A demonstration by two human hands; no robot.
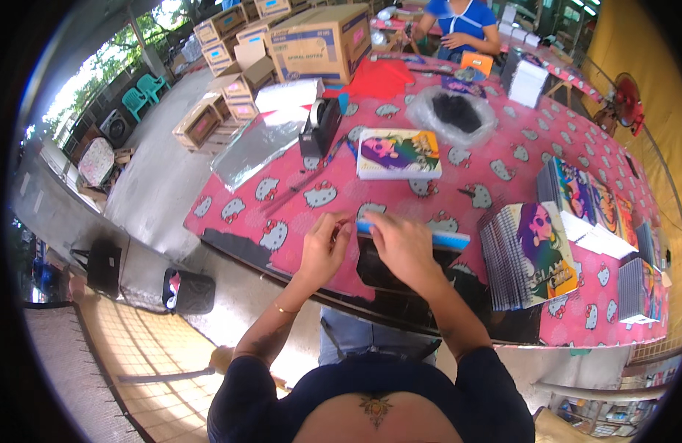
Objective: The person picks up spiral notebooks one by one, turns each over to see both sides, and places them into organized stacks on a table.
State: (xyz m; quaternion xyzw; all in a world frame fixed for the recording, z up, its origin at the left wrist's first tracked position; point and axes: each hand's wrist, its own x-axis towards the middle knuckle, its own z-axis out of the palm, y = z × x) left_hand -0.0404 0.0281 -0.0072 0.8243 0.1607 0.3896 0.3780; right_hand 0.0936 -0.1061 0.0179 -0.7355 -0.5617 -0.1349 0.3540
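My left hand (pixel 325 249) is closed at the front edge of the table, its thumb and fingers pinched together. What it holds, if anything, is too small to make out. My right hand (pixel 401 249) lies over a long blue strip (pixel 452 241) with a pale edge, fingers curled; whether it grips the strip or something small beside it is hidden. Under the strip and my right hand is a flat black piece (pixel 378 267). To the right stands a row of spiral notebooks (pixel 536 255) with a colourful illustrated cover. A stack of similar covers (pixel 398 155) lies straight ahead.
A pink printed cloth (pixel 322 193) covers the table. On it are a black tape dispenser (pixel 320 127), clear plastic sheets (pixel 256 151), a plastic bag with black contents (pixel 453 114) and more notebooks (pixel 577 196). Cardboard boxes (pixel 315 46) stand far left. A person in blue (pixel 465 29) is opposite.
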